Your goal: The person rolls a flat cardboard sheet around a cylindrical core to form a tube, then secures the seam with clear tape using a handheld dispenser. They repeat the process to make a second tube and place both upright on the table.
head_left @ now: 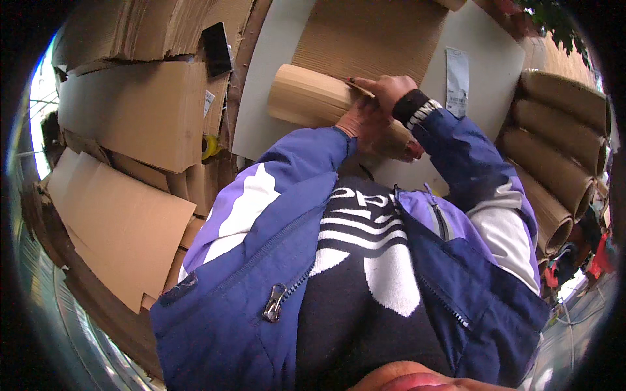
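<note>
A roll of tan corrugated cardboard (303, 95) lies slantwise across a pale tabletop (255, 133), in front of my body. My left hand (367, 122) presses on the middle of the roll, its fingers partly covered by the other hand. My right hand (389, 91) is closed on a loose edge of the roll, with the index finger stretched along it toward the left. Beyond the roll, a flat corrugated sheet (368, 39) spreads toward the far edge. Something small and reddish shows at the roll's right end; I cannot make it out.
Stacked flat cardboard (134, 111) fills the left side, with a black phone-like slab (217, 49) and a yellow tape roll (210, 147) beside it. A printed paper slip (456, 79) lies right of my hands. Several cardboard rolls (554, 159) are piled at the right.
</note>
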Demonstrator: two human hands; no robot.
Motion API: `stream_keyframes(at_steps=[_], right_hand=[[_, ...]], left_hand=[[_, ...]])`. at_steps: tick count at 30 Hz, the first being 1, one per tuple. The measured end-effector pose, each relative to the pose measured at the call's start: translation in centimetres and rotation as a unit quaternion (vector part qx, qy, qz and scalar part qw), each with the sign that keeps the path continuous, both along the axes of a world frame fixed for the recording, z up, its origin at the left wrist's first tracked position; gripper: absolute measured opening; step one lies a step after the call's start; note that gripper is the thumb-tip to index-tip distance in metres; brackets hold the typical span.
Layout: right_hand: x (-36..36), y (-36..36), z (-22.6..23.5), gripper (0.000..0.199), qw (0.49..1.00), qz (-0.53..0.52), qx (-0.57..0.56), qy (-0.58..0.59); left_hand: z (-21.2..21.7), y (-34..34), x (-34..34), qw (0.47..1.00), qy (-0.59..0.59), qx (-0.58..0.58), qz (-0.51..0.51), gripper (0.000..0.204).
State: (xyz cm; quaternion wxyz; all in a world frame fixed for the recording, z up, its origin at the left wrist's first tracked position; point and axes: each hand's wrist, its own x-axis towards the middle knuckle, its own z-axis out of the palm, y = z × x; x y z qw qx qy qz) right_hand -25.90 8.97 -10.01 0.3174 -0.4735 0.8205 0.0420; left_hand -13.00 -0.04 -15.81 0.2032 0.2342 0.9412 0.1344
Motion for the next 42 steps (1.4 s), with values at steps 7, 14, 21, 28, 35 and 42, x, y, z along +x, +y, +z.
stream_keyframes(at_steps=[7, 14, 21, 28, 35, 42], right_hand=[[0.1, 4.4, 0.6, 0.055, 1.000, -0.009, 0.018, -0.001], [0.7, 8.4, 0.4, 0.054, 0.999, -0.030, -0.019, 0.023], [2.8, 21.8, 1.5, 0.072, 0.995, -0.061, 0.055, 0.059], [7.0, 31.6, -0.9, 0.067, 0.930, -0.275, 0.112, 0.216], [7.2, 25.9, -7.7, 0.034, 0.929, -0.328, -0.061, 0.160], [-0.7, 10.1, -13.7, 0.051, 0.813, -0.581, 0.015, -0.031]], left_hand=[[-2.1, -1.2, 1.2, 0.974, 0.169, 0.153, -0.002, 0.083], [-1.2, -1.2, 1.3, 0.981, 0.171, 0.092, 0.001, 0.077], [0.3, -0.8, 1.2, 0.985, 0.149, 0.087, 0.009, 0.084], [0.5, -0.8, 1.4, 0.979, 0.162, 0.119, 0.021, 0.082], [0.4, -0.8, 1.5, 0.985, 0.145, 0.092, 0.014, 0.083], [0.4, -0.8, 1.6, 0.988, 0.122, 0.090, 0.017, 0.078]])
